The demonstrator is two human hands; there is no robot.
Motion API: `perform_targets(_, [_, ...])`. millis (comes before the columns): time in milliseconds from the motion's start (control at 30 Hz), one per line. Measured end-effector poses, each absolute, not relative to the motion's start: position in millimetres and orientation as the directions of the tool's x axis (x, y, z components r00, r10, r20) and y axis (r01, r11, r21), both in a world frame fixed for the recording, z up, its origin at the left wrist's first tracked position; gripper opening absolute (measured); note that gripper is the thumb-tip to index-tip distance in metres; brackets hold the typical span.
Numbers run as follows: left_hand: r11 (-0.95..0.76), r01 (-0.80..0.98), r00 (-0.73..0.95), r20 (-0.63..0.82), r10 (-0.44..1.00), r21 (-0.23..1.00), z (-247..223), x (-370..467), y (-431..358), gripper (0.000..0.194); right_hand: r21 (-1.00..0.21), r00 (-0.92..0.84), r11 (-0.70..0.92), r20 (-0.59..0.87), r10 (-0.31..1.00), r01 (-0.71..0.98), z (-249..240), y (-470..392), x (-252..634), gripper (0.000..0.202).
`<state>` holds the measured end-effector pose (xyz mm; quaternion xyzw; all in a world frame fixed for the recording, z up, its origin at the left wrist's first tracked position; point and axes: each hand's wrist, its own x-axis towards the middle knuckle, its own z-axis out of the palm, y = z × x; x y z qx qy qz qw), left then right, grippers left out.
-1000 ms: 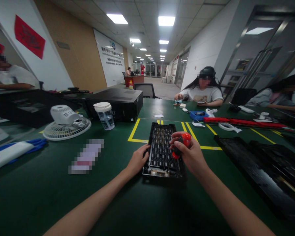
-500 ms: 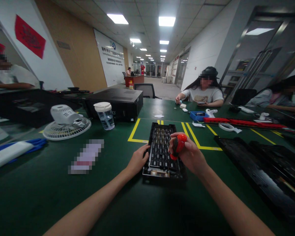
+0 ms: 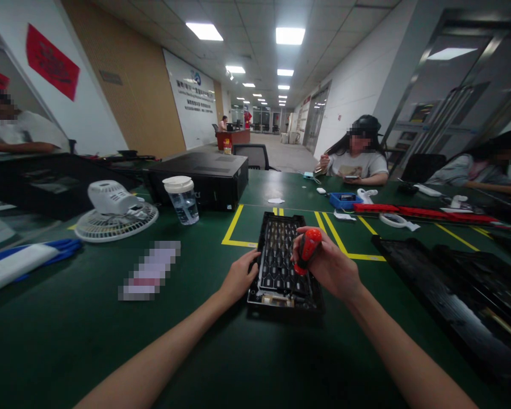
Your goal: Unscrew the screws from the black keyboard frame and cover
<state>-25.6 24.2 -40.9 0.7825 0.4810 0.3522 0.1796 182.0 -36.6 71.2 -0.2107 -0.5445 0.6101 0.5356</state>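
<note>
A black panel with a honeycomb grille [image 3: 276, 258] lies lengthwise on the green table in front of me. My left hand [image 3: 239, 276] grips its left edge, thumb along the near side and fingertips partly hidden by the rim. Over the panel's right half, my right hand [image 3: 330, 264] holds a screwdriver with a red and black handle [image 3: 310, 250]. The handle tilts, its top leaning right, with the fingers around it. Below the handle the shaft is hard to make out against the dark panel. Near the panel's front end a pale strip [image 3: 276, 301] shows.
A black computer case [image 3: 204, 176], a lidded cup [image 3: 182, 199] and a white fan [image 3: 114, 213] stand to the left. More long black panels [image 3: 443, 295] lie at right. A blue tray [image 3: 344, 200] sits farther back, before a seated person [image 3: 357, 159].
My right hand's fingers have shifted around the screwdriver handle, which has turned and shows more red. My left hand and the panel stay put. The person opposite has raised a hand.
</note>
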Motion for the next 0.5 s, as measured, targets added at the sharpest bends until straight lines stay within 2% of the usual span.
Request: perform_targets(500, [-0.481,0.618,0.296,0.383,0.875,0.622,-44.0,-26.3,25.1,0.036,-0.910,-0.330,0.196,0.324,0.887,-0.365,68.3,-35.7,183.0,0.035])
